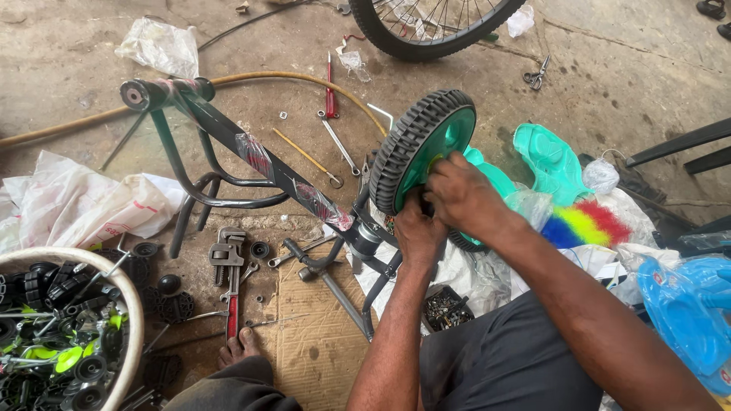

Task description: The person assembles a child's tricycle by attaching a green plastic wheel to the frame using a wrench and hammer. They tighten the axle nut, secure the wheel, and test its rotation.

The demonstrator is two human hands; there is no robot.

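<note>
Far left, a white basin held small black wheels. A red-handled pipe wrench lay on the floor beside cardboard. The dark frame ran diagonally down-right to the green-hubbed wheel, standing on edge at its lower end. Left hand gripped below the hub, fingers curled; right hand pressed directly on the hub, fingers clenched there, nearer the axle.

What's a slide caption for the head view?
Both hands, left hand and right hand, at the hub of a green wheel on a dark frame.
</note>
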